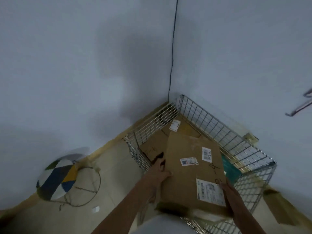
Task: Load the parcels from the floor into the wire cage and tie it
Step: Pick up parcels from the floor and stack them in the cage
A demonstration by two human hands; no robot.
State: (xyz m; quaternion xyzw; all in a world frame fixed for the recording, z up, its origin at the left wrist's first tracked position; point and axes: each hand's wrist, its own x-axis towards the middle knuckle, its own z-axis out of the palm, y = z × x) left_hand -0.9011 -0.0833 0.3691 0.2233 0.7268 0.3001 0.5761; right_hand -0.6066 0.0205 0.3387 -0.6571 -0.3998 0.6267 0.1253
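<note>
While your left hand (pixel 160 173) and right hand (pixel 228 191) grip the box (pixel 190 166) by its side edges, fingers curled, over the cage (pixel 219 125), the box may snag the near rim if lowered tilted.

floor (pixel 116 168): pale tile | on it: wire cage (pixel 224 132), patchwork cushion (pixel 56 178), twine loop (pixel 84 186)
</note>
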